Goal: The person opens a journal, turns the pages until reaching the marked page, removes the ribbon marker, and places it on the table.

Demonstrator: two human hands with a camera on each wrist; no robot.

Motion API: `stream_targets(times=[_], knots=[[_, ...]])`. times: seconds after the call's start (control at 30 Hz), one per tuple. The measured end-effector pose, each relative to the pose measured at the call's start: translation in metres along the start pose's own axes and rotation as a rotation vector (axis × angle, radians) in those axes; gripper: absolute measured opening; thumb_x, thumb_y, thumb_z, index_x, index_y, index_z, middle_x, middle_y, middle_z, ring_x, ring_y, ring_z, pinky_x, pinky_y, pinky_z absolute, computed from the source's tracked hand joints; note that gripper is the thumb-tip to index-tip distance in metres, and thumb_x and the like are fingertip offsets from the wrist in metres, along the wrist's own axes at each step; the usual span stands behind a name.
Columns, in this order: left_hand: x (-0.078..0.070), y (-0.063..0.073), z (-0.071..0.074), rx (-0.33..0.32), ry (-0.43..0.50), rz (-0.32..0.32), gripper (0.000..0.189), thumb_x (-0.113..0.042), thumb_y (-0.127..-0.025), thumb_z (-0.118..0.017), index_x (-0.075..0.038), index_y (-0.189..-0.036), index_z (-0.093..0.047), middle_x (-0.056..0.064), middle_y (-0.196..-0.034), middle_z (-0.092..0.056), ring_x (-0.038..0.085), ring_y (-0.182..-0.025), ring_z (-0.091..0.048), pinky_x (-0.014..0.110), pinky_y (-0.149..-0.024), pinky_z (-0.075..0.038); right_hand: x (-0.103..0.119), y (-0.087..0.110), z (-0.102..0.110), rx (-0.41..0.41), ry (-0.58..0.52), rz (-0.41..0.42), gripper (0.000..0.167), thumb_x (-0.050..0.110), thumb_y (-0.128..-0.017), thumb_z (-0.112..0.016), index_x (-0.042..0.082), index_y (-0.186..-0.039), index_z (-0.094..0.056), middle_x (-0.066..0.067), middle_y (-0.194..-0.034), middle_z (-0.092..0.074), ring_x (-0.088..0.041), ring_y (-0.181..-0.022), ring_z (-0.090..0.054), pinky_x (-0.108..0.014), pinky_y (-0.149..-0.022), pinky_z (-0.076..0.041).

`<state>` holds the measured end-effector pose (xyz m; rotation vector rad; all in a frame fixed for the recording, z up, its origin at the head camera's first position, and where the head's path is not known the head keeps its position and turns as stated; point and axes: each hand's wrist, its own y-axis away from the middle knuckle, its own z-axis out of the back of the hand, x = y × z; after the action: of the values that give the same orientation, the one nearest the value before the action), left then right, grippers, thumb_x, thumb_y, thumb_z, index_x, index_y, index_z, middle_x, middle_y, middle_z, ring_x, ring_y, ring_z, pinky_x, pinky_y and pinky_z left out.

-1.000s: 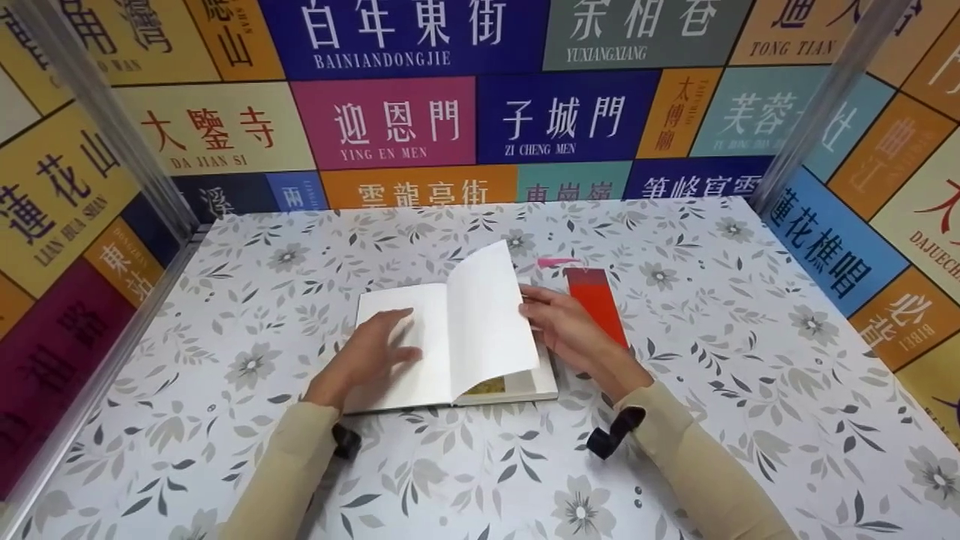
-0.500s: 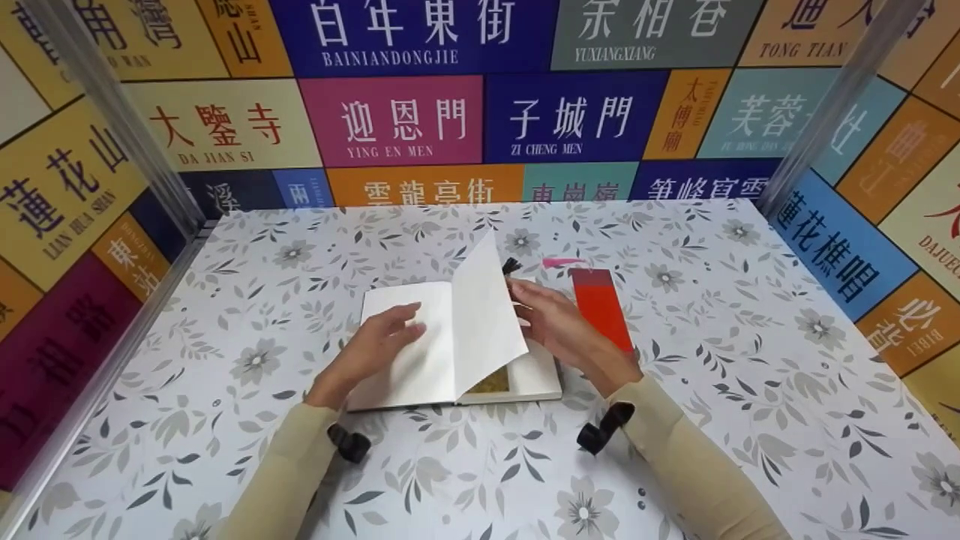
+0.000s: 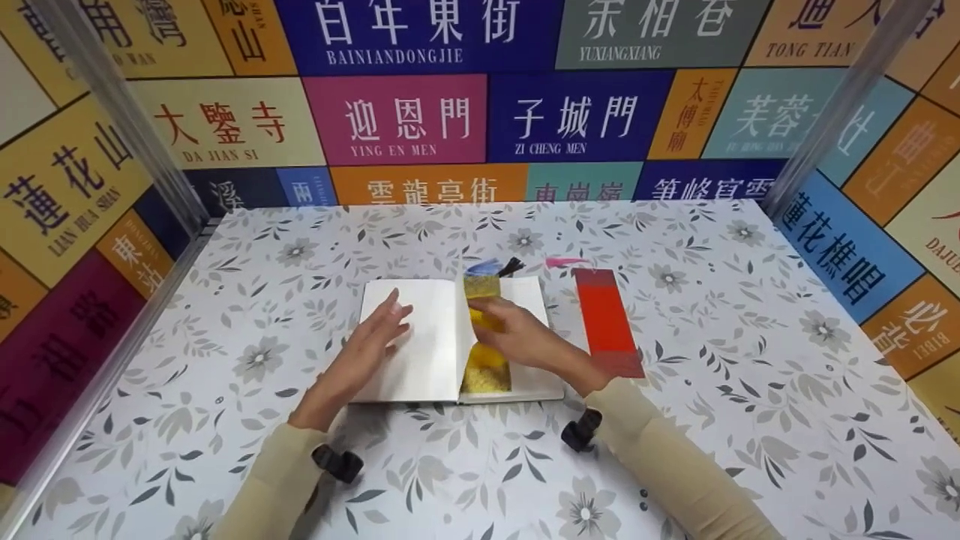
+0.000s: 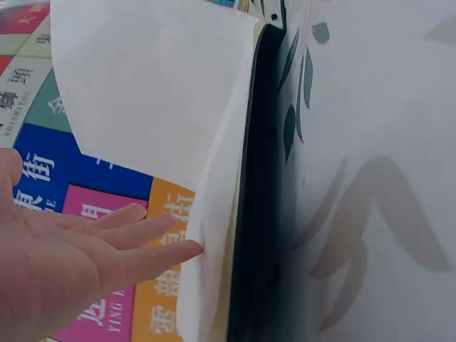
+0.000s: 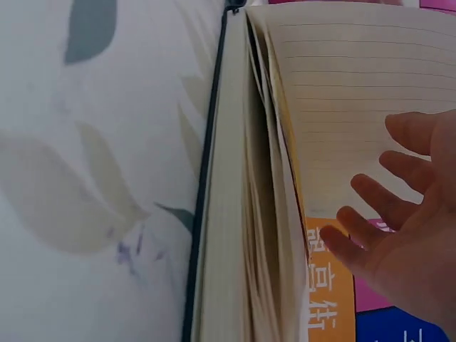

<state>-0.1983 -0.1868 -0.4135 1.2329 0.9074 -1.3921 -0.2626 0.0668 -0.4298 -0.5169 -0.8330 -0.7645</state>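
Observation:
An open notebook point(image 3: 427, 360) lies on the table, its left page plain white in the head view. A loose leaf stands nearly upright at the spine; its lined face point(image 5: 342, 85) shows in the right wrist view. My right hand point(image 3: 525, 337) reaches over the right half with its fingers extended against this leaf. A gold patterned bookmark point(image 3: 489, 376) lies beneath that hand along the spine, partly hidden by it. Blue point(image 3: 484, 267) and black point(image 3: 513, 266) tassels stick out past the top edge. My left hand point(image 3: 367, 337) is over the left page, fingers loosely spread, holding nothing.
Right of the notebook lies a red bookmark point(image 3: 607, 319) with a pink tassel point(image 3: 566, 262). The table point(image 3: 300, 480) has a floral cover. Colourful panels with large lettering point(image 3: 405, 120) stand behind it and along both sides.
My right hand has swung the leaf leftward from the right half towards the spine, uncovering the gold bookmark and the tassels. My left hand has stayed over the left page, shifting slightly.

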Motion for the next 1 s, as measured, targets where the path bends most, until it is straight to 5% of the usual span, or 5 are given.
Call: stream_targets(times=[0.2,0.4,0.57,0.73,1.0], knots=[[-0.023,0.011,0.004,-0.027,-0.153,-0.145,0.06,-0.033,-0.11,-0.032,-0.009,-0.162,-0.011,0.016,-0.166,-0.026,0.034,-0.154,-0.023,0.051,-0.126,-0.021,0.006,-0.007,-0.006,0.096,0.326,-0.015,0.059,0.029,-0.099,-0.061,0.011,-0.152,-0.043,-0.019,-0.158,-0.038,-0.039,-0.149,-0.031,-0.063,-0.12,-0.026],[-0.042,0.015,0.008,-0.044,-0.285,-0.219,0.061,-0.034,-0.108,-0.04,-0.01,-0.161,-0.019,0.011,-0.168,-0.023,0.032,-0.155,-0.021,0.052,-0.127,-0.019,0.006,-0.016,-0.009,0.157,0.391,-0.125,0.065,0.036,-0.098,-0.062,0.02,-0.156,-0.038,-0.014,-0.164,-0.029,-0.041,-0.154,-0.018,-0.062,-0.124,-0.015],[-0.046,0.013,0.006,-0.037,-0.541,-0.233,0.067,-0.036,-0.102,-0.057,-0.022,-0.16,-0.028,0.01,-0.169,-0.019,0.034,-0.156,-0.017,0.061,-0.124,-0.018,0.002,-0.021,-0.011,0.177,0.424,-0.207,0.067,0.041,-0.097,-0.064,0.025,-0.156,-0.038,-0.01,-0.166,-0.028,-0.038,-0.156,-0.014,-0.061,-0.126,-0.009],[-0.043,0.006,-0.001,0.06,-0.759,-0.2,0.066,-0.034,-0.099,-0.061,-0.021,-0.157,-0.034,0.014,-0.168,-0.018,0.042,-0.156,-0.008,0.069,-0.122,-0.002,-0.001,-0.023,-0.011,0.182,0.451,-0.263,0.065,0.044,-0.097,-0.062,0.029,-0.155,-0.038,-0.007,-0.167,-0.027,-0.035,-0.157,-0.011,-0.062,-0.126,-0.008],[-0.025,0.0,0.0,0.103,-1.093,-0.011,0.063,-0.037,-0.095,-0.067,-0.018,-0.151,-0.046,0.019,-0.169,-0.007,0.047,-0.154,0.01,0.08,-0.112,0.013,-0.002,-0.026,-0.011,0.25,0.489,-0.252,0.066,0.048,-0.099,-0.056,0.03,-0.158,-0.031,-0.007,-0.168,-0.021,-0.033,-0.157,-0.013,-0.06,-0.127,-0.007]])
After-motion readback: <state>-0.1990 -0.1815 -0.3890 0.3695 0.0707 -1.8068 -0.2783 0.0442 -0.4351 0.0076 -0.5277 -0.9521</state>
